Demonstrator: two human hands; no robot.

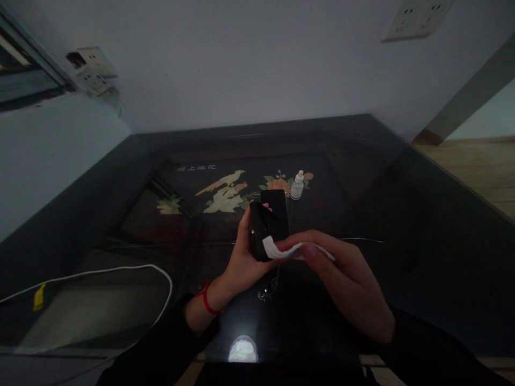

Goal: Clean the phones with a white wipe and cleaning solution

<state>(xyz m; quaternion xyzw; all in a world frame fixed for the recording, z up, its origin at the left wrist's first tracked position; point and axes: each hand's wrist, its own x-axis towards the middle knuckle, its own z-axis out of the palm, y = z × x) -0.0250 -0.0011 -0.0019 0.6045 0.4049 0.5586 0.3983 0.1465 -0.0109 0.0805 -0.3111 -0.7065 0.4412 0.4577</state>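
Note:
My left hand (241,262) is wrapped round a black, box-like object (259,241), whose exact kind I cannot make out in the dim light. A flat black rectangle like a phone (277,209) shows just behind it; whether the two are joined is unclear. My right hand (346,273) pinches a white wipe (295,250) between thumb and fingers. The wipe's left end lies against the lower right part of the black object. Below my left hand, a silvery chain (269,290) shows against the dark tabletop, its upper end hidden.
A small dropper bottle (296,186) stands farther back on the glossy dark table (322,316), which has a bird-and-flower picture. At left runs a white cable (120,268) with a yellow tag (39,297). Behind rises a wall with sockets (418,20).

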